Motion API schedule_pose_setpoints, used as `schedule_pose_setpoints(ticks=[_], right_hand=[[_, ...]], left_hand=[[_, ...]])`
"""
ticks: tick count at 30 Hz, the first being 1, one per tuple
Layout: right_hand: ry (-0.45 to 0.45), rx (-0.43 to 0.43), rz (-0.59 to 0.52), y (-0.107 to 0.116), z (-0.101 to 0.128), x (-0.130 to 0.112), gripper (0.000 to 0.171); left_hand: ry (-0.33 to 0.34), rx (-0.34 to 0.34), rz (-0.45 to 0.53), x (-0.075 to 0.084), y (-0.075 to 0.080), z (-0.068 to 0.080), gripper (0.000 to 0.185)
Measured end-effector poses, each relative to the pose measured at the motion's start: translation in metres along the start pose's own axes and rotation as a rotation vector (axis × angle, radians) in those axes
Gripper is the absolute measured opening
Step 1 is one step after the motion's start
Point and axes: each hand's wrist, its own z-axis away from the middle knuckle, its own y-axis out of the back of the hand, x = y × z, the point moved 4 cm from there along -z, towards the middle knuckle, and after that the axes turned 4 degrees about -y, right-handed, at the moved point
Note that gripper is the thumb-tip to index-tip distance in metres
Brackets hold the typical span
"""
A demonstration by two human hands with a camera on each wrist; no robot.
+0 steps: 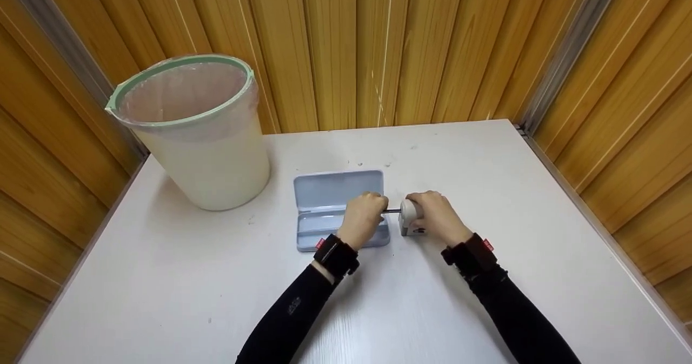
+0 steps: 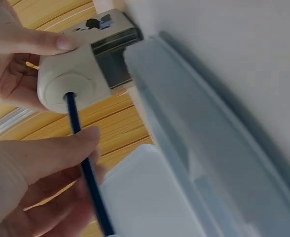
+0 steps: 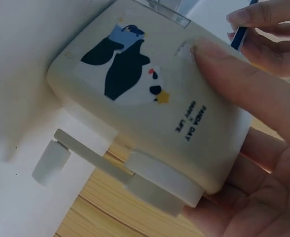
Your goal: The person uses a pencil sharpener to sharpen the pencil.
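A dark blue pencil [image 2: 88,173] is pinched between the thumb and fingers of my left hand [image 1: 363,218]. Its far end sits in the round hole of a cream pencil sharpener [image 2: 68,84]. My right hand [image 1: 440,217] grips the sharpener's body, thumb on the face printed with pandas. In the right wrist view the crank handle [image 3: 93,155] sticks out from the sharpener's back, with no fingers on it. An opened light blue pencil case [image 1: 338,188] lies under and beyond my left hand, which hides part of it. The pencil's tip is hidden inside the sharpener.
A tall cream bin [image 1: 216,164] with a green rim and a clear liner stands at the back left of the white table [image 1: 178,299]. Wood-panelled walls [image 1: 335,50] close in the back and both sides.
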Motion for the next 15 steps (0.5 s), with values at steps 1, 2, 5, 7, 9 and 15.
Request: schedule_pose_setpoints(ticks=[1, 2, 5, 7, 9, 15], right_hand=[[0.002, 0.005, 0.001, 0.000, 0.000, 0.001, 0.048], [0.003, 0.007, -0.002, 0.001, 0.000, 0.001, 0.048], [0.016, 0.010, 0.006, 0.001, 0.000, 0.003, 0.047], [0.032, 0.010, 0.008, 0.002, 0.001, 0.003, 0.048], [0.050, -0.001, 0.005, 0.003, 0.002, 0.005, 0.054], [0.017, -0.048, 0.022, 0.012, 0.005, 0.019, 0.086]], left_hand=[[0.007, -0.029, 0.031, 0.001, 0.000, -0.001, 0.019], [0.014, -0.055, 0.058, 0.002, 0.000, -0.002, 0.028], [0.003, -0.099, 0.106, 0.010, -0.001, -0.005, 0.059], [-0.025, -0.088, 0.121, 0.017, -0.001, -0.008, 0.074], [-0.056, -0.053, 0.122, 0.025, -0.001, -0.010, 0.081], [-0.061, 0.017, 0.012, 0.045, 0.001, -0.019, 0.079]])
